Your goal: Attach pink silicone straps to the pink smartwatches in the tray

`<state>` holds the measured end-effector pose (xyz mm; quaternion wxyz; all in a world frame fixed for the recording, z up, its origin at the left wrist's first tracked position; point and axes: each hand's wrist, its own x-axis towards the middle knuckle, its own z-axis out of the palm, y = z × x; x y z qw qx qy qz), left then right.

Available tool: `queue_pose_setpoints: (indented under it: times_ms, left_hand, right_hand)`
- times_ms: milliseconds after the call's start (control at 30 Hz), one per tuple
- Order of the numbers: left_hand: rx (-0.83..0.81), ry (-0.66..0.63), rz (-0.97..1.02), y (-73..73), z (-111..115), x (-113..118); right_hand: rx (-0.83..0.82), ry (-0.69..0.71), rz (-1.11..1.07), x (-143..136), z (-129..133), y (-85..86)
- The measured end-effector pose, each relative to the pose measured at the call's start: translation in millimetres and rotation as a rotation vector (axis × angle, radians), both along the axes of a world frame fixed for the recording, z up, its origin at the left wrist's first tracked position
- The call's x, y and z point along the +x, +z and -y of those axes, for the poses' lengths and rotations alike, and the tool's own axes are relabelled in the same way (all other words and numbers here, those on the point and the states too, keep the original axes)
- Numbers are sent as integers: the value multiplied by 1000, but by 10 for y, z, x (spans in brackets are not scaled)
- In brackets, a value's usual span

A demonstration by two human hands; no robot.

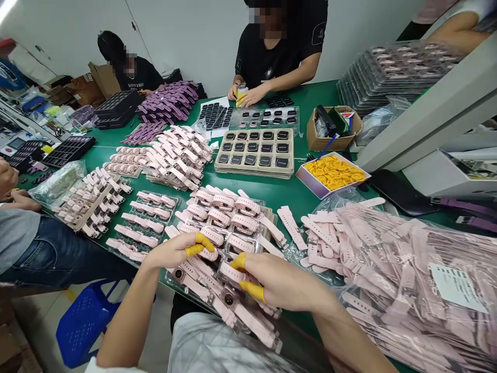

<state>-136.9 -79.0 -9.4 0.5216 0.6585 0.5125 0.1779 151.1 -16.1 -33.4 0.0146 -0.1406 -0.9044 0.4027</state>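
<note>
Yellow finger cots cover fingertips on both hands. My left hand (186, 249) has its thumb and finger closed on a pink watch band (209, 254) over the near part of a clear tray. Just right of it, my right hand (267, 282) pinches another pink band (232, 271) between thumb and finger. Behind the hands, looped pink watches (221, 217) fill the tray in rows. Pink watches with dark round sensors (229, 299) lie face down along the table's front edge, below my hands.
Loose and bagged pink straps (411, 259) cover the right side. A box of yellow finger cots (334, 173) and a tray of black watch faces (254, 154) stand farther back. Other people (281, 57) sit around the green table (233, 182). A blue stool (83, 324) is at lower left.
</note>
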Motion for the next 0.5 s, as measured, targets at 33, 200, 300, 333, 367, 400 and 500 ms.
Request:
queue_pose_setpoints:
  times_ms: [33,200,300,333,367,400,500]
  left_hand:
    - [-7,-12,4,2,2,2]
    - [-19,-6,-73,-52,25,10]
    - [5,-17,-154,-83,40,49]
    - [10,-27,-172,-75,50,65]
    - [19,-38,-188,-53,65,78]
    - [37,-43,-207,-19,88,82]
    - [152,22,-307,118,197,1]
  right_hand:
    - [-5,-1,34,-15,-10,4]
    - [37,-28,128,-28,19,-25]
    - [61,-40,140,12,20,-21]
    - [62,-40,146,23,19,-15]
    - [60,-41,152,33,19,-9]
    - [55,-44,159,42,21,-2]
    - [31,-75,167,72,30,18]
